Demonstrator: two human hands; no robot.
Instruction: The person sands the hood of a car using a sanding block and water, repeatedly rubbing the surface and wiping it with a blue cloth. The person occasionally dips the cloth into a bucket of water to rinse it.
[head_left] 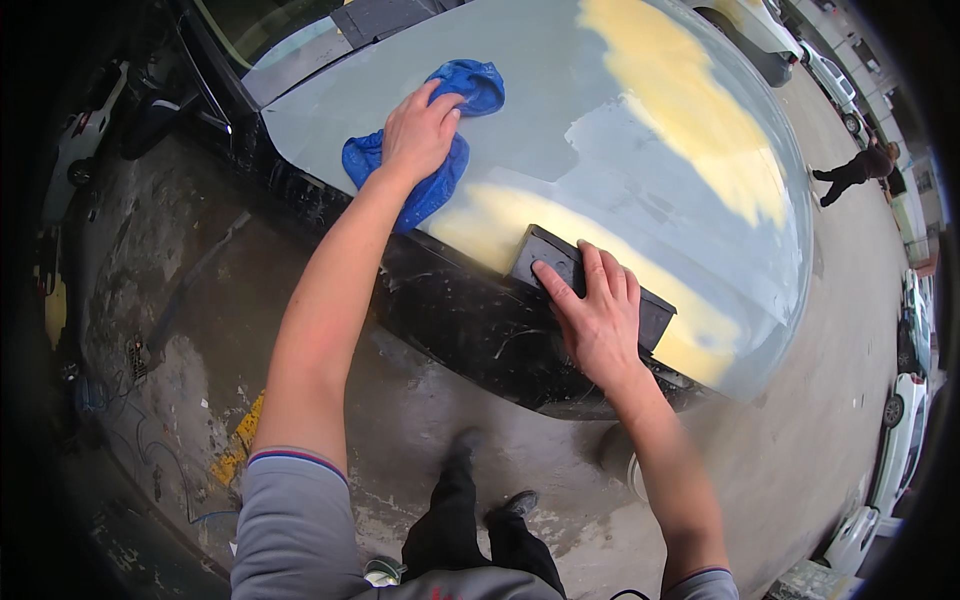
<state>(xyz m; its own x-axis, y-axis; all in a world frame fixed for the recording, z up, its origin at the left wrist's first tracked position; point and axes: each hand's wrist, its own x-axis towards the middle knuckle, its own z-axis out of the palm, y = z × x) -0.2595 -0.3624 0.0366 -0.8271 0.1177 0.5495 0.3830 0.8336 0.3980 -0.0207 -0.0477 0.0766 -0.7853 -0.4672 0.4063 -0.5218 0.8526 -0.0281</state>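
My left hand (420, 138) grips a crumpled blue cloth (437, 195) against the left part of a car hood (520, 135); parts of the cloth bulge out on both sides of the fingers. Nearer to me, my right hand (603, 325) holds a long dark sanding block (655, 318) near the hood's edge, thumb and fingers over its top. The block's underside is hidden. Grey primer covers the hood, with a yellow filler patch (690, 110) on the far side and another filler strip (480, 215) along the near edge, partly under the block.
Below the hood is the car's glossy black side panel (470, 335). A yellow object (240, 440) and a thin hose (180, 490) lie on the stained concrete floor at left. At far right a person (858, 172) bends near parked cars; a white car (900, 435) stands nearer.
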